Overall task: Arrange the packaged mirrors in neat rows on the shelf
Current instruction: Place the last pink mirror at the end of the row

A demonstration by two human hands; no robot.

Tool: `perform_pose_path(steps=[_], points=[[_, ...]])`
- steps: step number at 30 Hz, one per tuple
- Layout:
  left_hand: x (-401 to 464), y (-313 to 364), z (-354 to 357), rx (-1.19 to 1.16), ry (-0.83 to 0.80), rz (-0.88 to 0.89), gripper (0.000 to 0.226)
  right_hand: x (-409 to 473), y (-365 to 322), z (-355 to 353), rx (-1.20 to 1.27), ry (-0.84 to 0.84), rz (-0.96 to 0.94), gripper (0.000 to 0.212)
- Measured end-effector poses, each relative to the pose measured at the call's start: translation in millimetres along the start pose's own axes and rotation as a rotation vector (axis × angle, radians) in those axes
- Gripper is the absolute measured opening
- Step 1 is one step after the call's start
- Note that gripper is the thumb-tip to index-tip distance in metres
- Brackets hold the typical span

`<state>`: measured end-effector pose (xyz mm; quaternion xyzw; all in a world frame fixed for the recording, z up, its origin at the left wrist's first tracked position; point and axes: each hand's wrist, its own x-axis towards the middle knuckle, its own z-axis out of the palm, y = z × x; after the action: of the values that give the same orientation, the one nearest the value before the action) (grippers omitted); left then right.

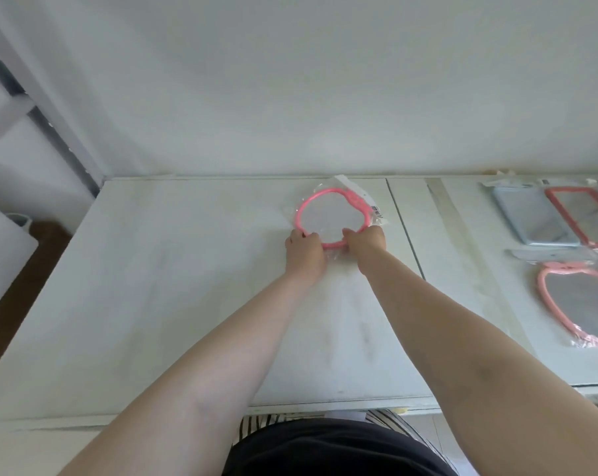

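A pink-framed heart-shaped mirror [332, 214] in a clear plastic bag lies flat near the back of the white shelf [153, 286], close to the wall. My left hand [306, 250] grips the near left part of its frame. My right hand [364, 240] grips the near right part, fingers curled over the rim. Both arms reach straight forward across the shelf. On the adjoining shelf panel to the right lie other packaged mirrors: a blue rectangular one [534, 218], a red rectangular one [582, 214] and a pale pink heart-shaped one [579, 300].
A white wall [290, 80] rises right behind the shelf. A seam [405, 231] divides the left panel from the right one. A white metal frame [43, 108] stands at the far left, with brown floor [23, 280] below it.
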<state>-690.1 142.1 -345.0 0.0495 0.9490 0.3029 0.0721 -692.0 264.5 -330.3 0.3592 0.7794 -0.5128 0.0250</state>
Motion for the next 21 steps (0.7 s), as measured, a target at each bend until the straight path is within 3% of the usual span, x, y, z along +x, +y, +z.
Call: perform_pose_path(steps=[4, 8, 11, 12, 13, 15, 18, 21], points=[[-5.6, 3.8, -11.0, -0.263, 0.042, -0.132, 0.011, -8.4, -4.6, 2.7, 0.132, -0.042, -0.017, 0.027], [-12.9, 0.9, -35.5, -0.480, 0.152, -0.329, 0.047, -18.2, -7.8, -6.6, 0.170, -0.171, -0.030, 0.017], [-16.8, -12.3, -53.3, -0.497, 0.138, -0.407, 0.076, -27.7, -7.2, -23.3, 0.167, -0.315, -0.058, 0.022], [-17.6, -17.6, -56.1, -0.537, 0.105, -0.422, 0.077, -32.0, -6.9, -28.1, 0.164, -0.344, -0.067, 0.022], [-22.1, -19.6, -59.6, -0.601, 0.061, -0.417, 0.067, -36.3, -6.5, -32.5, 0.161, -0.358, -0.072, 0.022], [-33.8, -20.9, -62.1, -0.726, 0.011, -0.436, 0.018, -44.9, -4.7, -39.2, 0.175, -0.359, -0.072, 0.021], [-50.6, -19.7, -64.6, -0.853, 0.016, -0.515, 0.036, -58.1, 0.2, -43.1, 0.259, -0.312, -0.047, 0.022], [-67.1, -11.4, -66.1, -0.906, 0.066, -0.570, 0.036, -76.8, 7.5, -44.1, 0.361, -0.267, 0.009, 0.032]])
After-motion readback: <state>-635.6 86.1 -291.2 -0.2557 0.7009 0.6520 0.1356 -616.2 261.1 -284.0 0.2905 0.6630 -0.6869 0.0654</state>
